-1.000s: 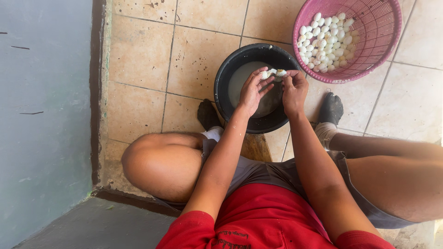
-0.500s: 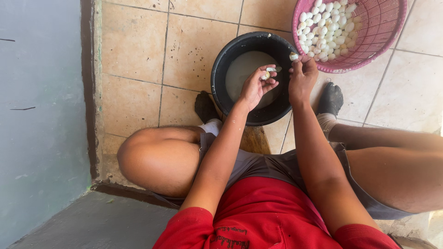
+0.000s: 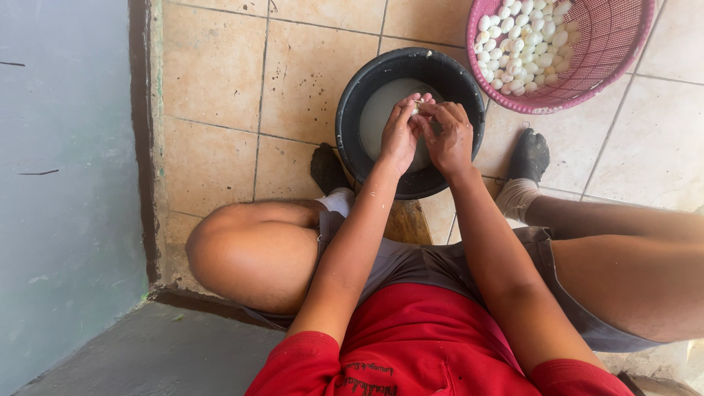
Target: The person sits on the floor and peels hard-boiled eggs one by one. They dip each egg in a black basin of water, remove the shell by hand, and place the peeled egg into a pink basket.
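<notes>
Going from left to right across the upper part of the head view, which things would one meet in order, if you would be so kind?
Grey wall → bare floor tiles → black bucket → left hand → right hand → pink basket of small white round things.

Black basin (image 3: 352, 117) with cloudy grey water; pink lattice basket (image 3: 616, 51) of white eggs (image 3: 524, 44); beige tiled floor (image 3: 213, 88); red shirt (image 3: 433, 345)

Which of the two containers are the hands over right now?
The black basin with cloudy water; both hands meet above it. The pink basket of small white eggs sits apart.
</notes>
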